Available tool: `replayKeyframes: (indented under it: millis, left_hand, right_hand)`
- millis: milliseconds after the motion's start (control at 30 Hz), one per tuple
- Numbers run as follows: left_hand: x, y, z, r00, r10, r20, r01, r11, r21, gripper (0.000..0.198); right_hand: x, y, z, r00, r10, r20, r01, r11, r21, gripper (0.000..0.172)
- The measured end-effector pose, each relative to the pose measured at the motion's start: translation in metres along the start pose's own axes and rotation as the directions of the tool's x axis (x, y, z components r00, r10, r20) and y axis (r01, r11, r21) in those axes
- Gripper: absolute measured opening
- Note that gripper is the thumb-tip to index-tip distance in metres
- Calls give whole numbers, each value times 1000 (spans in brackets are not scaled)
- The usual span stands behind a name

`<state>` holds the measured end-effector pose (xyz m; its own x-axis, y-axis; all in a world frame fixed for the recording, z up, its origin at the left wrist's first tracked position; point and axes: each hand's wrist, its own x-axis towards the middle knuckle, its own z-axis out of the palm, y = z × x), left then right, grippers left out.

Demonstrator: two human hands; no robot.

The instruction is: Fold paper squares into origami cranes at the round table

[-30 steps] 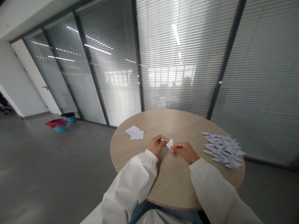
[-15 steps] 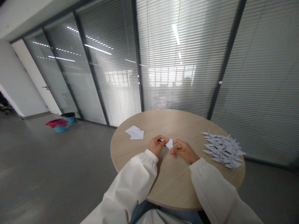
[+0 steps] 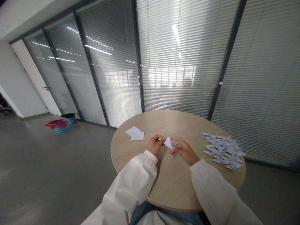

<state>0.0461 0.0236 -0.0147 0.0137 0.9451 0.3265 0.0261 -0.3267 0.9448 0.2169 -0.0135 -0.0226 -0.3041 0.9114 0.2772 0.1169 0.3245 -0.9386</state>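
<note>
My left hand (image 3: 155,145) pinches a small folded piece of white paper (image 3: 168,143) between thumb and fingers, above the middle of the round table. The paper shows a pointed, triangular outline, its lower tip aimed down and right. My right hand (image 3: 185,151) is just right of it, index finger stretched toward the paper's upper edge and thumb near the lower tip. Those two fingers are spread apart; whether they touch the paper I cannot tell. Part of the paper is hidden behind my left fingers.
Two white paper pieces (image 3: 136,133) overlap at the table's left. A dense group of folded paper cranes (image 3: 223,150) covers the right side of the wooden table (image 3: 173,187). Bins with red (image 3: 57,125) and black (image 3: 69,117) liners stand on the floor before glass partitions.
The paper has shifted slightly left and turned with my left hand. My right index finger has straightened and the fingers have spread wider. The cranes and loose papers stay put.
</note>
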Motion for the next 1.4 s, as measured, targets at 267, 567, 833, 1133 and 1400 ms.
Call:
replayKeyframes:
  millis: [267, 567, 833, 1133, 1400]
  left_hand:
    - [0, -4, 2, 1000, -12, 29, 13, 1000, -23, 32]
    - [-1, -2, 3, 996, -33, 85, 36, 998, -41, 33]
    - [-5, -5, 8, 971, -9, 237, 5, 1000, 16, 36]
    - [-6, 2, 6, 975, -51, 216, 59, 998, -32, 40]
    - [-10, 6, 9, 948, -80, 307, 104, 993, -61, 39]
  right_hand:
    - [-1, -2, 6, 998, -36, -58, 37, 999, 14, 41]
    - [1, -3, 2, 994, -40, -105, 31, 996, -85, 29]
    - [4, 6, -2, 983, -91, -160, 59, 979, -194, 30]
    - [4, 6, -5, 966, -110, -233, 55, 972, -227, 26]
    - [2, 2, -5, 939, -173, -296, 44, 917, -396, 29]
